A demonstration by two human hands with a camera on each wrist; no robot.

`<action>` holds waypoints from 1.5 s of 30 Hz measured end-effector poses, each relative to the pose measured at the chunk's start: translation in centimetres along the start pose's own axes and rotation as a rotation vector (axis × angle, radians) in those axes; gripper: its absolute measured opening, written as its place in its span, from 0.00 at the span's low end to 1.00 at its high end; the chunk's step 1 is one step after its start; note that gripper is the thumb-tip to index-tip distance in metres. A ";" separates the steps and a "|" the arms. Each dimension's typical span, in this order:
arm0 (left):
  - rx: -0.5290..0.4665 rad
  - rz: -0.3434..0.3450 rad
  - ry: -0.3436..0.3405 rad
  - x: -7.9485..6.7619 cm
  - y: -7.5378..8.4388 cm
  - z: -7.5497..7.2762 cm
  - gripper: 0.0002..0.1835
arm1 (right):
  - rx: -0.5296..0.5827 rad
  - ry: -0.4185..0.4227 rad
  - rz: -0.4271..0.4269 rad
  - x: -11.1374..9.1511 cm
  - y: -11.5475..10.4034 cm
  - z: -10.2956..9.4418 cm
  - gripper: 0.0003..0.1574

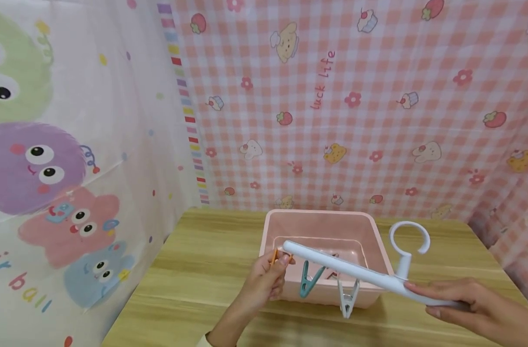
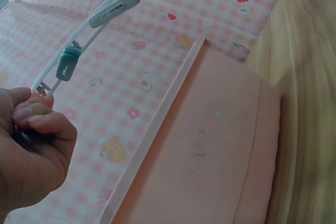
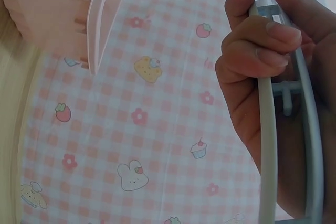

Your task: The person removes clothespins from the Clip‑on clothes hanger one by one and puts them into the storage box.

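Note:
My right hand [image 1: 476,303] grips the right end of a white plastic clip hanger [image 1: 346,267], whose open ring hook [image 1: 409,224] points up. In the right wrist view, the fingers of that hand [image 3: 257,51] curl round the hanger's rails [image 3: 268,145]. At the far end, my left hand [image 1: 259,282] pinches an orange clothespin [image 1: 274,257], partly covered by the fingers. Whether this pin is attached to the hanger cannot be told. A teal clothespin [image 1: 308,284] and a pale grey clothespin [image 1: 348,299] hang from the bar.
Beneath the hanger, a pink plastic bin [image 1: 320,212] stands on the wood-grain table [image 1: 194,260]. Small things lie inside it, mostly hidden by the hanger. A pink checked cloth [image 1: 264,111] hangs behind, and a white printed cloth [image 1: 129,202] at left.

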State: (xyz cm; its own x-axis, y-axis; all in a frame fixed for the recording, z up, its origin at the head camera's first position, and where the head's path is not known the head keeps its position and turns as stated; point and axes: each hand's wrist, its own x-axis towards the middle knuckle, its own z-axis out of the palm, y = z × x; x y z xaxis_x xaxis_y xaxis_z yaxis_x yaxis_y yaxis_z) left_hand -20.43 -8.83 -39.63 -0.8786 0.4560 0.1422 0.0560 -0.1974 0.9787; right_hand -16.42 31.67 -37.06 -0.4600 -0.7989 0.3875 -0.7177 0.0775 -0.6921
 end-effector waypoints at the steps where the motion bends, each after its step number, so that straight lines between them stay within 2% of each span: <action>1: 0.050 0.026 0.026 0.1 0.0 0.0 0.15 | -0.002 -0.001 0.006 0.0 0.0 0.0 0.46; 6: 0.422 0.226 0.175 0.5 -0.3 0.1 0.11 | -0.062 0.013 0.022 -0.4 0.3 0.2 0.43; 9: 0.671 0.416 0.243 0.6 -0.5 0.2 0.10 | -0.104 0.021 0.039 -0.9 0.5 0.2 0.42; 12: 0.931 0.633 0.306 0.8 -0.8 0.0 0.17 | -0.103 0.017 0.042 -1.3 0.9 0.2 0.42; 14: 1.081 0.745 0.355 0.9 -1.0 -0.2 0.20 | -0.099 0.021 0.028 -1.3 0.9 0.2 0.42; 16: 1.186 0.807 0.397 1.0 -1.0 -0.3 0.23 | -0.104 0.029 0.008 -1.2 0.9 0.2 0.43; 20: 1.258 0.850 0.425 1.1 -0.9 -0.3 0.25 | -0.130 0.045 0.014 -1.3 0.7 0.3 0.43; 26: 1.278 0.855 0.457 1.1 -0.8 -0.2 0.25 | -0.150 0.044 0.030 -1.3 0.5 0.2 0.43; 28: 1.263 0.830 0.448 1.1 -0.8 -0.1 0.25 | -0.140 0.042 0.027 -1.2 0.3 0.2 0.43; 30: 1.210 0.772 0.421 1.0 -0.7 0.0 0.25 | -0.130 0.041 0.020 -1.1 0.2 0.1 0.43; 33: 1.067 0.622 0.362 0.7 -0.3 0.4 0.20 | -0.112 0.041 0.004 -0.9 0.1 0.1 0.44; 38: 0.744 0.361 0.289 0.3 0.4 1.1 0.09 | -0.161 0.043 -0.001 -1.0 -0.2 0.2 0.45; 42: 0.504 0.241 0.214 0.4 0.7 1.3 0.12 | -0.220 0.057 -0.014 -1.2 -0.4 0.1 0.45; 45: 0.318 0.189 0.123 0.4 0.8 1.3 0.17 | -0.215 0.067 -0.020 -1.2 -0.5 0.1 0.46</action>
State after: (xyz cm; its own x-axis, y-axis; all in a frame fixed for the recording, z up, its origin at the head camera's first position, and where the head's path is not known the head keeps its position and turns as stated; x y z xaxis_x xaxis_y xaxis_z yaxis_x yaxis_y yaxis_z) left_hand -20.13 -7.69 -38.57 -0.8877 0.3265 0.3246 0.3496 0.0194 0.9367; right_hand -15.45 32.59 -37.23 -0.4728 -0.7610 0.4443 -0.8189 0.1932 -0.5405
